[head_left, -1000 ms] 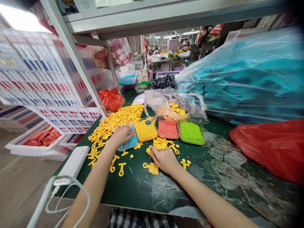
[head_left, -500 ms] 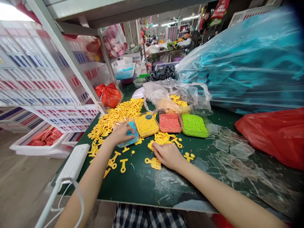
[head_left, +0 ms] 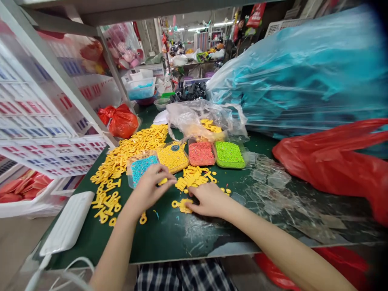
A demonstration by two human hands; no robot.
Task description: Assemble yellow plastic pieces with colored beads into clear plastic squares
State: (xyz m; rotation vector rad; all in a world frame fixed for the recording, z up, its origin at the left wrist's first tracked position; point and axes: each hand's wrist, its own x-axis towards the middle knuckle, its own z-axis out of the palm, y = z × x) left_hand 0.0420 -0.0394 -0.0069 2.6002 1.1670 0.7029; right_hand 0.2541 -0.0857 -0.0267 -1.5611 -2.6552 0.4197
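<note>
My left hand (head_left: 149, 186) hovers just in front of the tray of blue beads (head_left: 142, 166). Its thumb and fingertips come close together in a pinch, and anything between them is too small to make out. Farther right, my right hand (head_left: 210, 199) rests low over the table with its thumb and forefinger apart. The thumb touches a flat yellow plastic piece (head_left: 183, 205) with a ring at one end. Behind that hand lies a small heap of yellow plastic pieces (head_left: 191, 177). Trays of yellow beads (head_left: 174, 159), red beads (head_left: 201, 153) and green beads (head_left: 229, 154) stand in a row.
A large pile of yellow pieces (head_left: 133, 146) spreads along the left side. Behind the trays lies a clear plastic bag (head_left: 188, 117). Clear plastic scraps (head_left: 273, 182), a red bag (head_left: 321, 161) and a big blue-filled bag (head_left: 297, 81) are right. A white power strip (head_left: 68, 222) sits left.
My left hand has come out of the blue bead tray and moved toward my right hand. The right hand's thumb and forefinger have parted. The view has shifted to the right.
</note>
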